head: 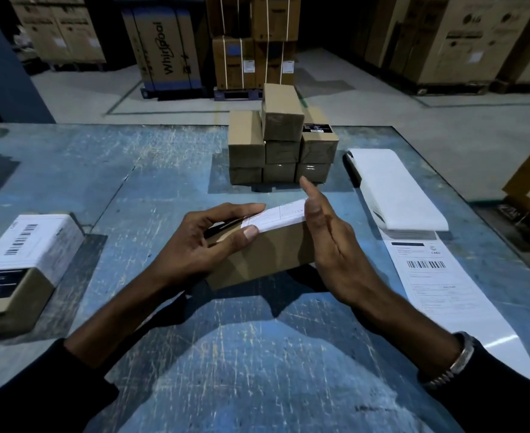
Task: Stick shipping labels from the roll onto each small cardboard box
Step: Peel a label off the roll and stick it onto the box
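The box [257, 257] in hand sits tilted on the table [69, 170], near the front edge, between both hands. A white label [276, 218] lies along its top face, its near edge standing past the box's top corner.

Left hand [204, 242]: fingers curled round the box's left end, thumb [248, 234] pressing the label's left end down. Right hand [329, 245]: fingers straight and close together, flat against the box's right end and the label's right edge, holding nothing.

Label strip [420, 267] lies to the right, running out from the folded stock [398, 189]. One labelled box [22, 260] rests at the left. A stack [282, 142] of unlabelled boxes stands behind, well apart from the hands.

Judgement: the label is being smoothed down; most boxes are not yet done.

Risks:
- Label overhangs the near edge. If pressed as it lies, it may fold over the corner skewed or crease.
- Pressing both ends before the middle may trap a bubble or wrinkle.
- The box is tilted on one edge. Firm pressure from the right hand could slide it out of the left grip.
- Light is poor; alignment is hard to verify.
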A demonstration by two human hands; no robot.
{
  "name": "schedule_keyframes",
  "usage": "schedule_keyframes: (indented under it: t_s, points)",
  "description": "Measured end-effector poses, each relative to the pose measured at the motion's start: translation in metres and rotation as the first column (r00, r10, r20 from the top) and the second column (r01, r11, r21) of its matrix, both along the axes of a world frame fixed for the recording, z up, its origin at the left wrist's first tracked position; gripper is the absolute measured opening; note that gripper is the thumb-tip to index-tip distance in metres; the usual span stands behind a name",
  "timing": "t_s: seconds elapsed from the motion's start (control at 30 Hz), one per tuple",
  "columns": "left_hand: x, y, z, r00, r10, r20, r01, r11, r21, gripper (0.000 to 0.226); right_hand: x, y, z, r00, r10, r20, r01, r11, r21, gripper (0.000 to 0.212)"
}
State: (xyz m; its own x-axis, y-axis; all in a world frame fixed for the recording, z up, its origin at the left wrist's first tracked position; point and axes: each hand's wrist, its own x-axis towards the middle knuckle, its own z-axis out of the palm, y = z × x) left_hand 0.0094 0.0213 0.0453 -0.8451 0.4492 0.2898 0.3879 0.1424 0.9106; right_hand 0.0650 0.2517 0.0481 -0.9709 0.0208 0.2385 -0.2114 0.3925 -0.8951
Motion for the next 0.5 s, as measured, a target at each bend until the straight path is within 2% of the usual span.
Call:
schedule_keyframes:
  t_s: [0.13,0.2,0.27,0.33,0.5]
  points:
    - [0.001,-0.002,-0.002,1.0,-0.023,-0.01,0.023,1.0,-0.012,0.044,0.003,-0.001,0.005,0.996,0.09,0.004,-0.089,0.994,-0.063,0.071]
    - [0.002,0.001,-0.002,0.999,0.005,-0.053,-0.007,1.0,-0.031,0.044,0.004,-0.002,0.003,0.996,0.083,0.015,-0.081,0.994,-0.077,0.074]
    - [0.002,0.005,-0.002,0.995,0.033,-0.098,-0.038,0.998,-0.052,0.039,0.003,0.001,0.002,0.998,0.055,0.019,-0.053,0.997,-0.061,0.068]
    - [0.0,0.006,-0.001,0.996,0.032,-0.088,-0.037,0.998,-0.053,0.038,0.0,0.005,0.002,0.997,0.073,0.03,-0.072,0.996,-0.055,0.061]
    - [0.0,0.003,0.0,0.999,0.007,-0.045,-0.012,0.995,-0.101,0.045,-0.009,0.008,-0.001,0.993,0.099,0.069,-0.088,0.986,-0.141,0.062]
